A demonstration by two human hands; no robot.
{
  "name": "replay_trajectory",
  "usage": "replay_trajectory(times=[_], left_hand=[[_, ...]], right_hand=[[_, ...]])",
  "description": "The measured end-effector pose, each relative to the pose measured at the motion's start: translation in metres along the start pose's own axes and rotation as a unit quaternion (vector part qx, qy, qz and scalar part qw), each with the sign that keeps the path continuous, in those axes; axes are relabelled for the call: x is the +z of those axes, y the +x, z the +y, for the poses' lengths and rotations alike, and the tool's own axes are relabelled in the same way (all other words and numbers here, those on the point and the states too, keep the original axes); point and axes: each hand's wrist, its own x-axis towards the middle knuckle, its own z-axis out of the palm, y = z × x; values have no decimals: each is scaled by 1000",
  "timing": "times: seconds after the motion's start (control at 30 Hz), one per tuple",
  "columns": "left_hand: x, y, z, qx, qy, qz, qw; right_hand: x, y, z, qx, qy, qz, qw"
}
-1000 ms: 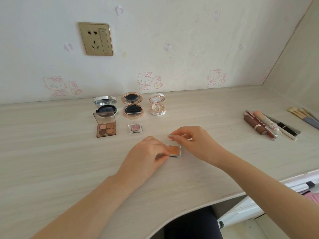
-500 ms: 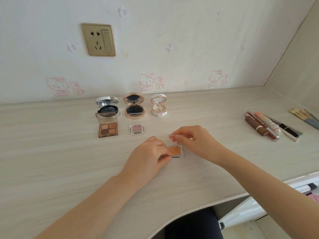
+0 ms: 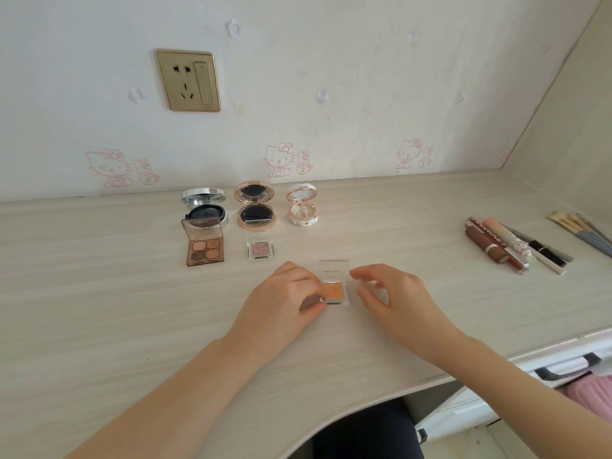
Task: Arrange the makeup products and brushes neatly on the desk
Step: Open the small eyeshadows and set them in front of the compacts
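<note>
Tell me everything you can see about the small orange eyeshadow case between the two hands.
The orange eyeshadow case is a small square pan of orange powder in a clear, plastic-looking shell. Its clear lid is open and stands up at the far side, with small dark lettering too fine to read. The case rests flat on the desk, in front of the row of open compacts. The left hand holds its left edge with the fingertips. The right hand hovers just beside it, fingers open, not touching.

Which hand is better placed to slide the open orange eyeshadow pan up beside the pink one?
Left. The left hand already pinches the orange eyeshadow pan at its edge, nearer the pink pan. The right hand hovers open beside it.
</note>
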Motion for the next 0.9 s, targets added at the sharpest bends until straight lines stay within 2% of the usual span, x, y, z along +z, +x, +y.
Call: replay_trajectory(times=[0.13, 0.4, 0.7, 0.9], left_hand=[[0, 1, 0, -1, 12, -3, 1000], [-3, 7, -4, 5, 113, 1, 994], [2, 9, -15, -97, 191, -97, 972], [2, 10, -17, -96, 203, -99, 970]], right_hand=[[6, -8, -4, -63, -39, -29, 997], [12, 13, -6, -58, -50, -26, 997], [25, 47, -3, -48, -70, -21, 996], [32, 58, -1, -50, -92, -39, 994]])
